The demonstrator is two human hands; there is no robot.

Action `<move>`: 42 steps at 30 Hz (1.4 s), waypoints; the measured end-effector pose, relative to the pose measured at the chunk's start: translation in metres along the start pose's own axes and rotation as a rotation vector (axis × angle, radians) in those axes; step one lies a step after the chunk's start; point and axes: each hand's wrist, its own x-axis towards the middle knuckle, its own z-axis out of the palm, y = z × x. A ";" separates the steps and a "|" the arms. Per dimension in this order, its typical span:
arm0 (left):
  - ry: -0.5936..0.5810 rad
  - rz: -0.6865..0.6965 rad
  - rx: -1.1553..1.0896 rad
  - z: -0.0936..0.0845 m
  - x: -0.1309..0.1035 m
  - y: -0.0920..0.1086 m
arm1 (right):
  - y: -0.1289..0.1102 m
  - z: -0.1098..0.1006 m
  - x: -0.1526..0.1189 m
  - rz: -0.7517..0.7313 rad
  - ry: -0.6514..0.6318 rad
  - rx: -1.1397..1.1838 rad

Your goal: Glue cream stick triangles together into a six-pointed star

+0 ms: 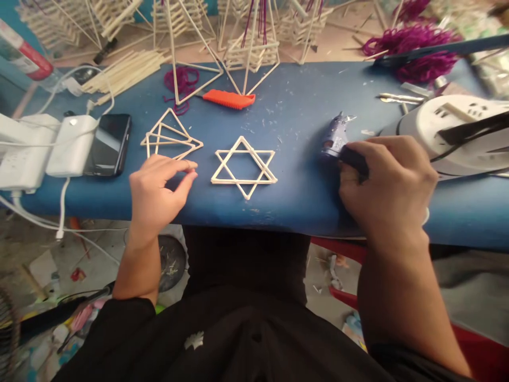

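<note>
A six-pointed star (222, 181) of thin wooden sticks lies flat on the blue table, between my two hands. My right hand (387, 183) grips the black end of a small dark glue gun (334, 139), which rests at the table with its nozzle pointing away from me. To the star's left, my left hand (159, 185) is pinched, thumb and index fingertips almost together; whatever is between them is too small to make out. Just beyond that hand lie overlapping stick triangles (175, 127), partly covered by the fingers. An orange-handled cutter (228, 99) lies behind the star.
On the left are a phone (109, 144), a white charger (71, 146) and cables. Loose sticks (123, 74) and tall stick frames (254, 53) stand along the back. Purple yarn (421, 48) and a round white power strip (457, 135) are on the right.
</note>
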 end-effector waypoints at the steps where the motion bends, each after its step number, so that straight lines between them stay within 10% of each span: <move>1: 0.026 0.003 0.037 -0.004 0.002 -0.006 | 0.001 0.000 -0.002 -0.021 -0.004 0.009; 11: -0.176 -0.428 0.390 0.002 0.043 -0.112 | -0.019 -0.009 -0.008 -0.169 0.394 0.044; 15: -0.203 -0.477 0.427 0.014 0.058 -0.127 | -0.041 -0.019 -0.007 -0.249 0.368 0.154; 32: -0.062 -0.205 0.258 -0.043 0.057 -0.084 | -0.089 -0.011 -0.011 -0.152 0.031 0.385; 42: 0.266 -0.209 0.048 -0.050 0.017 -0.050 | -0.115 -0.008 -0.018 -0.064 -0.004 0.421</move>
